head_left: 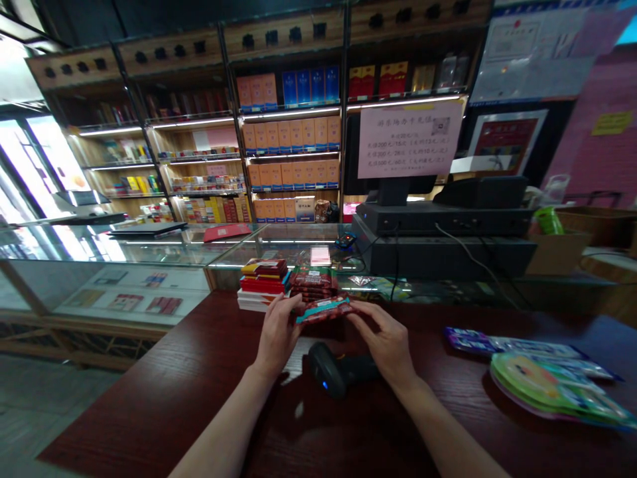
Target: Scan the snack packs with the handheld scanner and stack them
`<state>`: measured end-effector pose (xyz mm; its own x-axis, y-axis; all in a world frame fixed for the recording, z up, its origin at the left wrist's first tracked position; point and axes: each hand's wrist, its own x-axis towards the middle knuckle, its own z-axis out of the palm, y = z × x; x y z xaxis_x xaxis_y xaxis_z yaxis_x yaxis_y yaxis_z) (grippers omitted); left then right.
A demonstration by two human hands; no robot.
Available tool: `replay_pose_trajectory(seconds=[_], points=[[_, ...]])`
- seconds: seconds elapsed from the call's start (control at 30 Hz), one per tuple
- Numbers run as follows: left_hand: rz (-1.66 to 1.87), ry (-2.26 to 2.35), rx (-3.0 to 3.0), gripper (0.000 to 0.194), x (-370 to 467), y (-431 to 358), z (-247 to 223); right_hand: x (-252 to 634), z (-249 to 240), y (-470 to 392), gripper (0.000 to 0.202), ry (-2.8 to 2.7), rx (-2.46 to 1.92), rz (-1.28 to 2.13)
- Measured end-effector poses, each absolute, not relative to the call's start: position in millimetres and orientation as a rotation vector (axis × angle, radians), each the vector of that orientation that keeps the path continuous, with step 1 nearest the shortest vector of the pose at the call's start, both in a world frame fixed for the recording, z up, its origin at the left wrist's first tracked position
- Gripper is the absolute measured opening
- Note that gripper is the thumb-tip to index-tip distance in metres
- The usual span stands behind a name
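Note:
A red snack packet with a turquoise stripe [323,310] is held up between my two hands. Its left end is pinched by my left hand [279,333], and my right hand [385,338] grips the right end. Just behind it lies a stack of dark red packets [313,279]. To the left of that stack, red, yellow and white boxes [263,285] are piled up. Below the held packet, a black barcode scanner [328,370] with a blue light rests on the dark wooden table [199,385], its handle partly hidden by my right hand.
Purple and green packaged goods [542,378] lie on the table at the right. Behind the table stands a glass counter [279,236] with a black register [448,229] and a printed sign [408,141]. Shelves of boxes [293,136] line the back wall.

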<state>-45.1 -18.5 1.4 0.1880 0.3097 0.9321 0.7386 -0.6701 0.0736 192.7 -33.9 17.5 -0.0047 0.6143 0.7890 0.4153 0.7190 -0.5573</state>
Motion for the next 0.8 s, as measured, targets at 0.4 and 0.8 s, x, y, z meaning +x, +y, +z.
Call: replay_pose_trajectory(seconds=[0.4,0.8], points=[[-1.352,-1.045,-2.036,0.062,-40,-19,1,192,19,-31,0.034,-1.556,-1.158,0.441],[-0.977,-1.203,-2.265,0.093,-34,-18,-1,194,21,-24,0.041,-1.498,-1.247,0.544]])
